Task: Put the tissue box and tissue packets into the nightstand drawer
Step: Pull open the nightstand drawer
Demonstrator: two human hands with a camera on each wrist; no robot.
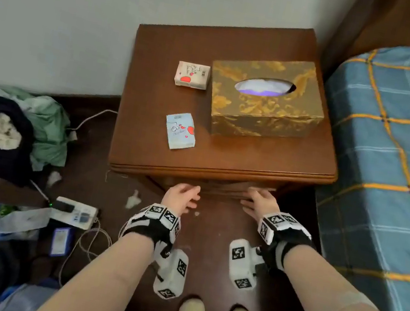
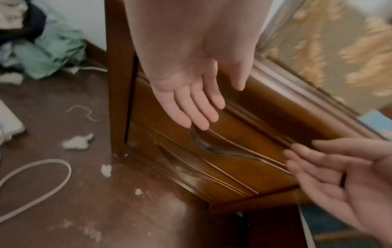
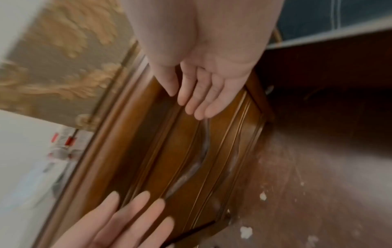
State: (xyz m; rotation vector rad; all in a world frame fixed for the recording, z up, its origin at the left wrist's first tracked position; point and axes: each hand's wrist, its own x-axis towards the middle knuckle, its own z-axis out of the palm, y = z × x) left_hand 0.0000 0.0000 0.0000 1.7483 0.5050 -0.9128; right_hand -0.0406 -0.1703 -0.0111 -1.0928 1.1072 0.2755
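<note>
A gold patterned tissue box [image 1: 266, 97] stands on the back right of the wooden nightstand [image 1: 144, 153]. A pink-white tissue packet [image 1: 192, 75] lies to its left, and a blue packet [image 1: 180, 130] nearer the front. Below the top, the carved drawer front [image 2: 233, 151] sits closed. My left hand [image 1: 183, 195] and right hand [image 1: 259, 196] are both held out in front of the drawer with straight fingers, holding nothing. In the left wrist view the left fingers [image 2: 197, 114] hover just above the drawer's groove. In the right wrist view the right fingers [image 3: 197, 102] reach the drawer's upper edge.
A bed with a blue plaid cover [image 1: 394, 161] runs along the right. A pile of clothes [image 1: 11, 126], a power strip [image 1: 73, 211] and cables [image 2: 36, 184] lie on the floor at left. Tissue scraps [image 2: 76, 142] dot the dark floor.
</note>
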